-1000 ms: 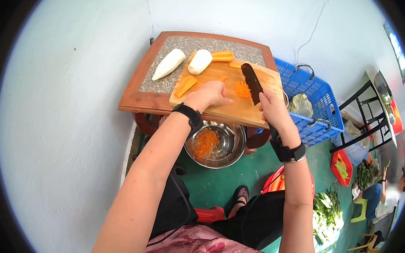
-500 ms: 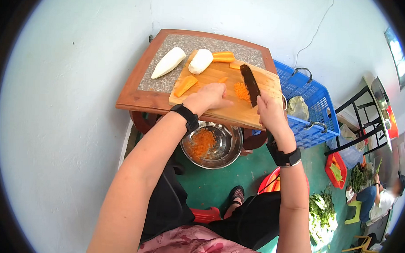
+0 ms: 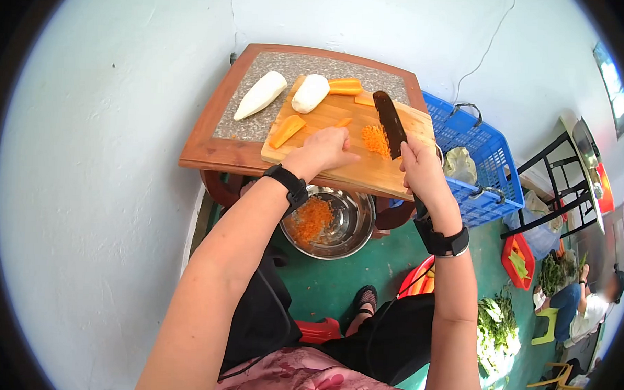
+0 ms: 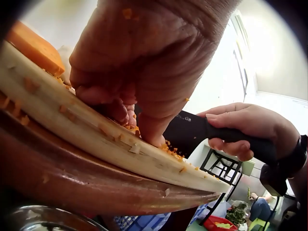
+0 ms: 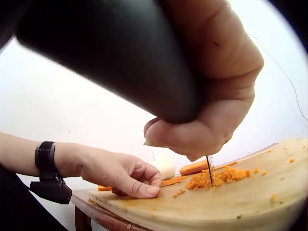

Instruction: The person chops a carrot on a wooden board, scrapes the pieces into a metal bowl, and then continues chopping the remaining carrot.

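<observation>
My right hand (image 3: 423,170) grips the black handle of a dark-bladed knife (image 3: 390,124). The blade stands edge-down at a small heap of finely chopped carrot (image 3: 374,138) on the wooden cutting board (image 3: 357,170); in the right wrist view the edge of the knife (image 5: 210,177) meets that chopped carrot (image 5: 217,178). To the heap's left, my left hand (image 3: 324,149) rests on the board with its fingers (image 5: 144,185) curled and their tips pressed down. I see nothing held in it. A thin carrot strip (image 5: 173,180) lies just beyond its fingers.
Two peeled white radishes (image 3: 260,95) (image 3: 310,93) and carrot pieces (image 3: 344,86) (image 3: 287,131) lie at the far side of the board and small table (image 3: 207,153). Below the table's near edge stands a steel bowl (image 3: 356,220) with chopped carrot. A blue crate (image 3: 482,142) stands to the right.
The knife has bobbed up and down over the carrot heap, ending slightly to the right. My left hand has stayed in place on the board.
</observation>
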`<state>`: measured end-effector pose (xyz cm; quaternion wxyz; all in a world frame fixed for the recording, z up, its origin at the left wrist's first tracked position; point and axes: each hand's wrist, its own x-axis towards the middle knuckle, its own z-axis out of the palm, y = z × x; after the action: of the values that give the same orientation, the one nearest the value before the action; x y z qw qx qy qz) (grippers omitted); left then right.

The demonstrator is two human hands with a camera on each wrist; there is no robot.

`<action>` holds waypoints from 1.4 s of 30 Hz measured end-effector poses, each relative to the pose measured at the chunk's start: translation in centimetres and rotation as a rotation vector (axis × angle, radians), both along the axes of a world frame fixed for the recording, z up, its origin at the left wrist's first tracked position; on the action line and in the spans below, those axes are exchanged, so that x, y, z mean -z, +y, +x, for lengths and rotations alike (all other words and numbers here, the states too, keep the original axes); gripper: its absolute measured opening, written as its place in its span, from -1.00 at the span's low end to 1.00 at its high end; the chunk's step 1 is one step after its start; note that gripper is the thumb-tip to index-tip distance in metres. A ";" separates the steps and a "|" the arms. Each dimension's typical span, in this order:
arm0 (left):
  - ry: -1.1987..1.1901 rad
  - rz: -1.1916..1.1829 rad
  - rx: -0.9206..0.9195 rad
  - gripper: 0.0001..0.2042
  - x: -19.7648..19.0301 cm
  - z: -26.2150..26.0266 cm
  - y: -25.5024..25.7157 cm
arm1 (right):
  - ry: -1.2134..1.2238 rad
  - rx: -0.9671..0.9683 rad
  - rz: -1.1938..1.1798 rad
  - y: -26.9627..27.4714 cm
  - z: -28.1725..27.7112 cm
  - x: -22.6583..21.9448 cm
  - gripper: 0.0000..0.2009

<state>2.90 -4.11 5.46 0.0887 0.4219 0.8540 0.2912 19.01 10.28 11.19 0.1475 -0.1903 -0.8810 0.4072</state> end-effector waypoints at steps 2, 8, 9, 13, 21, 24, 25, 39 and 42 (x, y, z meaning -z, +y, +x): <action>-0.011 -0.003 -0.012 -0.64 -0.2 0.2 0.0 | 0.007 0.009 0.019 -0.3 -0.1 0.0 -0.73; 0.016 0.038 0.003 -0.65 0.3 0.0 0.0 | -0.070 -0.005 0.066 0.6 -0.4 1.0 -0.72; 0.011 0.030 -0.002 -0.65 0.3 0.0 0.0 | -0.054 -0.004 0.010 0.2 -0.1 0.4 -0.73; 0.008 0.018 -0.006 -0.66 0.1 0.3 0.1 | -0.017 0.010 0.094 -0.4 -0.1 0.2 -0.75; 0.014 0.031 -0.005 -0.65 0.1 0.4 -0.1 | 0.045 0.016 0.021 -0.6 -0.1 -0.1 -0.78; 0.022 0.038 -0.004 -0.65 0.0 0.4 -0.2 | 0.034 -0.016 0.209 1.0 -0.9 2.3 -0.81; 0.030 0.046 -0.001 -0.66 0.1 0.4 -0.2 | 0.015 -0.019 0.217 0.6 -1.0 2.0 -0.81; 0.008 0.048 -0.003 -0.66 0.5 0.3 -0.1 | 0.004 0.022 0.013 -0.2 -0.2 0.1 -0.80; 0.001 0.039 0.006 -0.66 0.1 0.3 -0.1 | -0.010 0.019 0.111 0.2 -0.4 1.1 -0.80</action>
<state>3.18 -4.23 5.40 0.0810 0.4264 0.8469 0.3073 18.60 10.53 10.11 0.1574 -0.1922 -0.9011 0.3555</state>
